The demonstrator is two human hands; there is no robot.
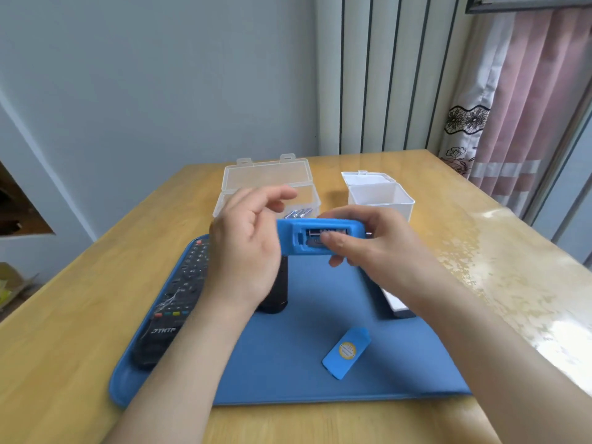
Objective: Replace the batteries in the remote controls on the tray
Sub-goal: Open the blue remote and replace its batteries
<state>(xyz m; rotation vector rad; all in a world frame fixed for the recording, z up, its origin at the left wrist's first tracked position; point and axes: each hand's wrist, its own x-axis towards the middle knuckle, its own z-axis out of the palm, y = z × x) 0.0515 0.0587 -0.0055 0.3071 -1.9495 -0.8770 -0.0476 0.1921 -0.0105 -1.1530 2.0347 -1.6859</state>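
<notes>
1. here, the blue remote (320, 240) is held above the blue tray (288, 373), its long axis lying left to right and its open battery bay turned toward the camera.
2. its right end is gripped by the right hand (368, 241), with the fingers curled round it and the thumb laid over the bay.
3. the left hand (243, 241) is held at the left end, fingers loosely spread and holding nothing; contact cannot be told.
4. the blue cover (347, 352) is laid flat on the tray, and a black remote (173, 302) is laid along the tray's left edge.
5. the tray is set on a wooden bench (480, 251); behind it a clear box (266, 184) and a white box (381, 195) are seen open, before a pale wall (160, 91) and a pink curtain (528, 107).
</notes>
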